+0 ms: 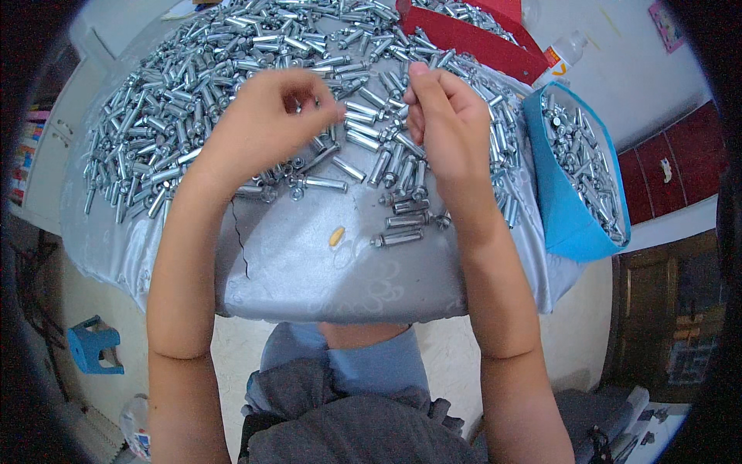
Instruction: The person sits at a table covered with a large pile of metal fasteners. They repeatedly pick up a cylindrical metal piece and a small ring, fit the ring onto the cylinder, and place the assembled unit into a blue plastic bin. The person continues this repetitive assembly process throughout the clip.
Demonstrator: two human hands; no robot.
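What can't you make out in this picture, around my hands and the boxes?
Left hand: head view, blurred; whether it holds anything is unclear.
Right hand: head view; the hand itself hides its palm and anything there.
Red box: head view; cut off by the top edge.
Blue box: head view; its wall and upper bolts hide what lies beneath.
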